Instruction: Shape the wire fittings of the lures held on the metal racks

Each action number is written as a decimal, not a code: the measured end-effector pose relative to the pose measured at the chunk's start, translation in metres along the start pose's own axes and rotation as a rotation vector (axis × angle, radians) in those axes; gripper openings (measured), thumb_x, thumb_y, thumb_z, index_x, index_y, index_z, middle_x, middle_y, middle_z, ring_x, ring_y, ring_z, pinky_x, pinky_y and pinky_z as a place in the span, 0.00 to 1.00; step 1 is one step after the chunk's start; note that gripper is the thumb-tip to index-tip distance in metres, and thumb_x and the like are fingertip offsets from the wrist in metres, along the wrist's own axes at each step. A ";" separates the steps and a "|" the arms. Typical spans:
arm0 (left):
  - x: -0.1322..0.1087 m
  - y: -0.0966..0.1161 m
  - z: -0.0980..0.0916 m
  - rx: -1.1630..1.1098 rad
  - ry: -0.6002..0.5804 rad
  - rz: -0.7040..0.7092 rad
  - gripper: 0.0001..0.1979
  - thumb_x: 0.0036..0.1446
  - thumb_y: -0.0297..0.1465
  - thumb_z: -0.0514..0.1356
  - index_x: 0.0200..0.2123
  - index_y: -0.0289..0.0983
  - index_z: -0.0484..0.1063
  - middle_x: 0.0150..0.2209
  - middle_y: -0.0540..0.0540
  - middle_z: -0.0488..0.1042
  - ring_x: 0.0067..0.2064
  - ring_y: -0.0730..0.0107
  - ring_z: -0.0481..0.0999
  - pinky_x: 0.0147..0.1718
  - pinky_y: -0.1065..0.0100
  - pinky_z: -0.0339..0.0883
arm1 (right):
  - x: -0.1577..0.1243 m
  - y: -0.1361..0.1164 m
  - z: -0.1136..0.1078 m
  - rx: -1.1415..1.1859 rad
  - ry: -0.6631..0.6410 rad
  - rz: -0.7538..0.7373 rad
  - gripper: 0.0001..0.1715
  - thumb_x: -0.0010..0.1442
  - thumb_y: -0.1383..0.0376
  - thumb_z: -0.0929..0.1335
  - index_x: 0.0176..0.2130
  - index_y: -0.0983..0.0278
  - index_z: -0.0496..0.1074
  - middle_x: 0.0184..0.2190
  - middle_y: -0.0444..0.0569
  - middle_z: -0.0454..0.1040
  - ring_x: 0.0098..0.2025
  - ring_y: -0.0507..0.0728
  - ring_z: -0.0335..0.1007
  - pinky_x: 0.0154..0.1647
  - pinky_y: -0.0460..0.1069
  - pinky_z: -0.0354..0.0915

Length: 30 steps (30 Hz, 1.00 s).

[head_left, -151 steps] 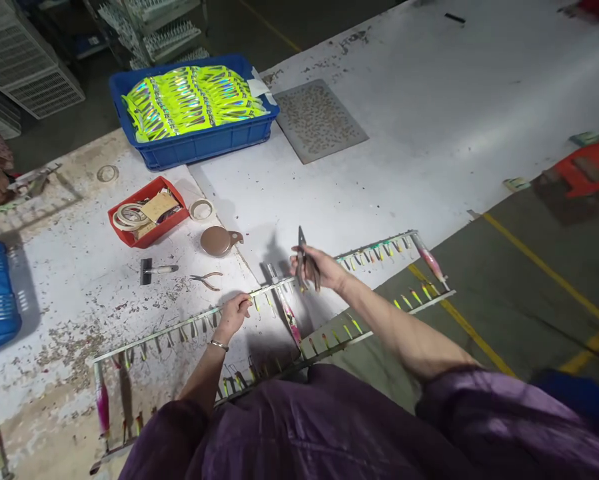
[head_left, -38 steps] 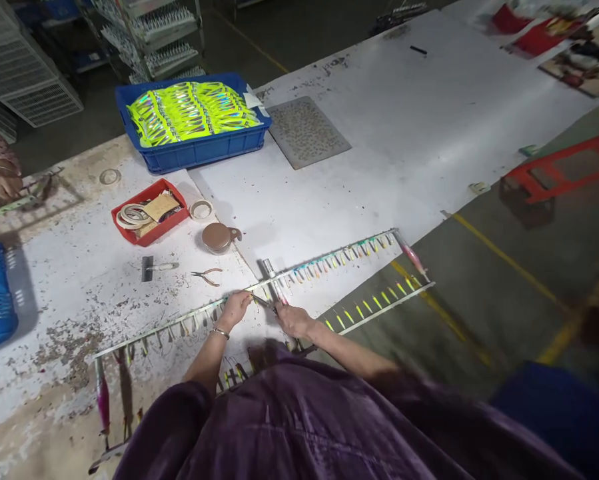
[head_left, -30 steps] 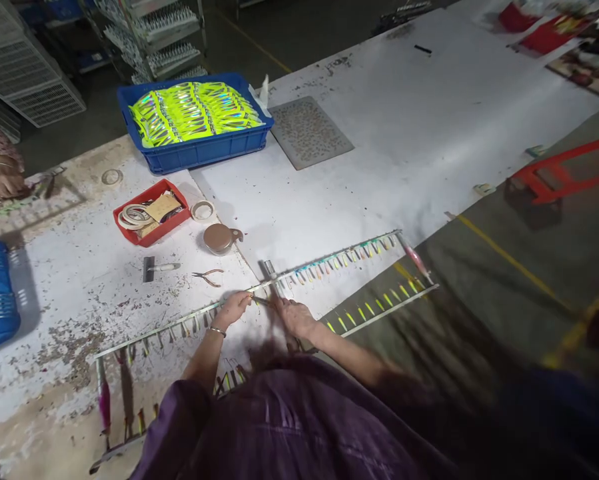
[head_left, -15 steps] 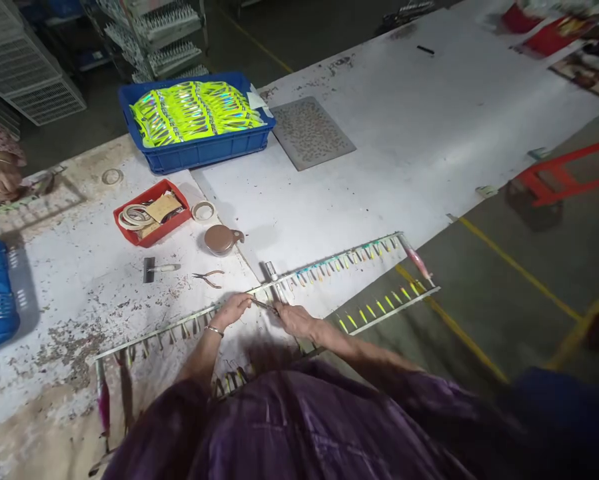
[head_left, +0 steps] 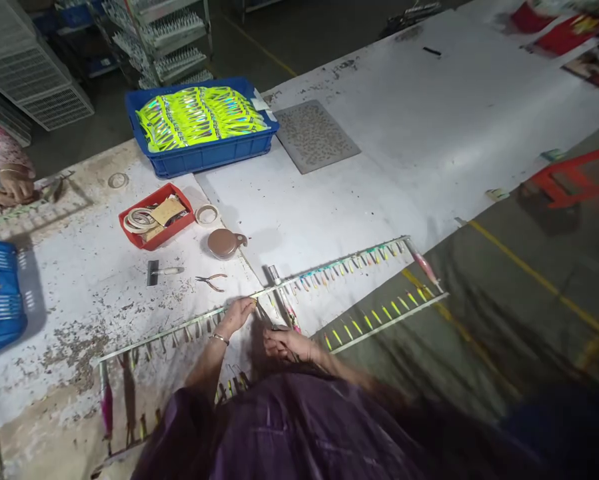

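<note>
A long frame with two pale rails (head_left: pixel 169 328) spans the near side of the table, and small fishing lures (head_left: pixel 346 267) hang in a row from it. My left hand (head_left: pixel 236 317) is pinched closed just below the far rail, near its middle. A tiny yellowish piece shows at the fingertips, too small to name. My right hand (head_left: pixel 286 345) is closed around a slim dark metal tool (head_left: pixel 265 317) like long-nose pliers, whose tip points up toward my left fingers. Right of it stands a pink-and-silver post (head_left: pixel 290 312). More yellow lures (head_left: pixel 384 312) line the near rail.
Beyond the frame lie pliers (head_left: pixel 212 281), a scraper (head_left: pixel 162 271), a brown round container (head_left: pixel 222 244), a tape roll (head_left: pixel 206 214) and a red bin (head_left: pixel 166 233). A blue crate (head_left: pixel 214 155) holds yellow lures. A co-worker's hands (head_left: pixel 16 187) are at the far left.
My right hand has drawn back toward me and slightly left, and the tool has tilted steeper. My left hand stays near the same spot on the rail. The view has shifted slightly.
</note>
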State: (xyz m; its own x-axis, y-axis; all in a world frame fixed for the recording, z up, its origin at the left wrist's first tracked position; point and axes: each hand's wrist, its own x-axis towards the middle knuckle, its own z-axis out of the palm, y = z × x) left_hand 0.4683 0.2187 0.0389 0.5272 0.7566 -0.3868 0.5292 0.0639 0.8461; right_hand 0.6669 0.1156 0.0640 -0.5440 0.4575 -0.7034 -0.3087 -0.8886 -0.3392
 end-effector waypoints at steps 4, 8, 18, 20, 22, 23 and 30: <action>-0.002 0.001 0.000 -0.050 0.002 -0.035 0.16 0.66 0.43 0.51 0.32 0.40 0.69 0.31 0.47 0.73 0.36 0.63 0.71 0.41 0.64 0.68 | 0.003 0.002 0.012 0.262 -0.161 0.027 0.29 0.55 0.51 0.80 0.34 0.60 0.61 0.24 0.34 0.49 0.23 0.46 0.45 0.21 0.43 0.36; -0.003 0.003 0.000 -0.066 0.023 -0.065 0.18 0.66 0.45 0.50 0.31 0.40 0.68 0.28 0.49 0.70 0.34 0.65 0.68 0.37 0.64 0.67 | 0.006 0.004 0.018 0.386 -0.224 -0.009 0.26 0.59 0.54 0.78 0.35 0.60 0.60 0.25 0.34 0.48 0.23 0.47 0.42 0.22 0.42 0.42; -0.006 0.004 0.005 -0.098 0.083 -0.083 0.19 0.67 0.47 0.49 0.30 0.42 0.67 0.31 0.47 0.74 0.37 0.60 0.72 0.42 0.59 0.69 | 0.013 0.008 0.021 0.471 -0.231 -0.048 0.23 0.59 0.58 0.78 0.36 0.61 0.63 0.25 0.35 0.50 0.23 0.47 0.40 0.21 0.41 0.40; -0.006 0.005 0.005 -0.095 0.094 -0.082 0.19 0.68 0.47 0.49 0.30 0.43 0.68 0.32 0.47 0.75 0.38 0.59 0.72 0.43 0.58 0.69 | 0.014 0.008 0.021 0.474 -0.222 -0.053 0.23 0.59 0.58 0.79 0.36 0.61 0.63 0.25 0.35 0.50 0.23 0.47 0.41 0.20 0.41 0.40; -0.006 0.005 0.006 -0.088 0.106 -0.084 0.19 0.68 0.47 0.49 0.30 0.43 0.68 0.32 0.47 0.76 0.38 0.59 0.73 0.44 0.57 0.69 | 0.014 0.007 0.023 0.474 -0.212 -0.055 0.22 0.59 0.58 0.79 0.37 0.61 0.64 0.25 0.35 0.49 0.24 0.47 0.42 0.20 0.41 0.40; -0.006 0.006 0.006 -0.083 0.113 -0.086 0.19 0.68 0.47 0.49 0.31 0.43 0.69 0.33 0.47 0.77 0.39 0.58 0.74 0.45 0.57 0.69 | 0.014 0.006 0.023 0.476 -0.210 -0.058 0.23 0.58 0.58 0.79 0.37 0.62 0.64 0.25 0.35 0.49 0.24 0.47 0.43 0.20 0.41 0.40; -0.004 0.004 0.013 -0.038 0.131 -0.100 0.21 0.67 0.48 0.48 0.31 0.42 0.71 0.33 0.45 0.78 0.39 0.56 0.74 0.43 0.57 0.69 | 0.015 0.006 0.025 0.439 -0.174 -0.095 0.25 0.54 0.56 0.81 0.36 0.61 0.66 0.25 0.36 0.50 0.24 0.47 0.44 0.20 0.41 0.38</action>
State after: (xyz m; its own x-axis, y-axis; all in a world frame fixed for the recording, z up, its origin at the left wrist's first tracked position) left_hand 0.4769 0.2075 0.0394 0.3803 0.8237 -0.4207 0.5479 0.1658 0.8200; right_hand 0.6380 0.1181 0.0670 -0.6083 0.5677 -0.5547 -0.6433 -0.7620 -0.0744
